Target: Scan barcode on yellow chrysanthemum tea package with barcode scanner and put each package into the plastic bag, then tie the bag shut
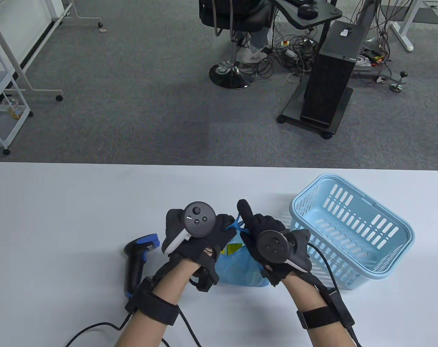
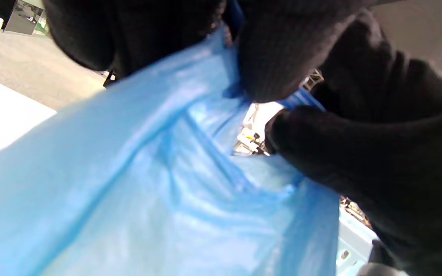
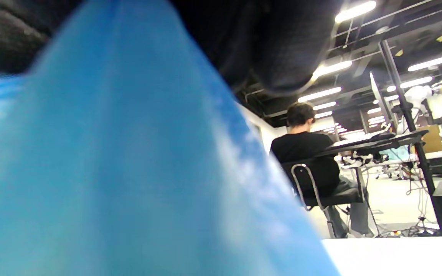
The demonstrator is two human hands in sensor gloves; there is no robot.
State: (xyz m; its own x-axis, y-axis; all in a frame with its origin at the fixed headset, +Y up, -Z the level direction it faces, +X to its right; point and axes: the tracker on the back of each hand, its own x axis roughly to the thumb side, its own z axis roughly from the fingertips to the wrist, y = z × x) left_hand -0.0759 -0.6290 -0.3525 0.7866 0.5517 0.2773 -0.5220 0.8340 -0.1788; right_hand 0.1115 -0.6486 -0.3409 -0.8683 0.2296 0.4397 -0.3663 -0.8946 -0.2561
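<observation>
A blue plastic bag [image 1: 240, 271] sits on the white table between my two hands, and a yellow tea package [image 1: 234, 248] shows through its top. My left hand [image 1: 219, 231] and right hand [image 1: 248, 227] meet above the bag and pinch its twisted blue handles [image 1: 237, 225]. The left wrist view shows the bag [image 2: 148, 184] close up, with gloved fingers [image 2: 274, 65] of both hands gripping the handle strips. Blurred blue plastic [image 3: 129, 172] fills most of the right wrist view. A black and blue barcode scanner [image 1: 137, 258] lies on the table just left of my left hand.
A light blue slotted basket [image 1: 352, 231] stands right of the bag, close to my right wrist. Cables trail from both wrists across the table's near edge. Beyond the table, a seated person [image 3: 305, 153] is at a desk.
</observation>
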